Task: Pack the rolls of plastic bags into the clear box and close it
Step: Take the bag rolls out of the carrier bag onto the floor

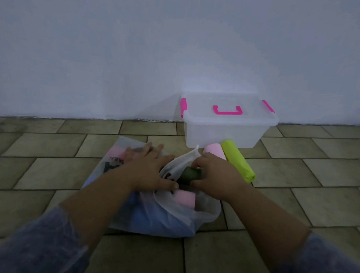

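A clear box [222,132] with a pink handle and pink side clips stands by the wall, its lid on. In front of it on the floor lie a lime-green roll [238,161] and a pink roll [214,151]. A translucent shopping bag [177,214] lies on the tiles with more rolls inside, among them a pink roll [185,199] near its mouth. My left hand [150,170] presses flat on the bag with spread fingers. My right hand [217,176] grips a dark green roll [191,174] at the bag's mouth.
A pale wall [131,56] rises right behind the box. The floor is brownish tiles [319,182], bare to the left and right of the bag. My grey sleeves fill the lower corners.
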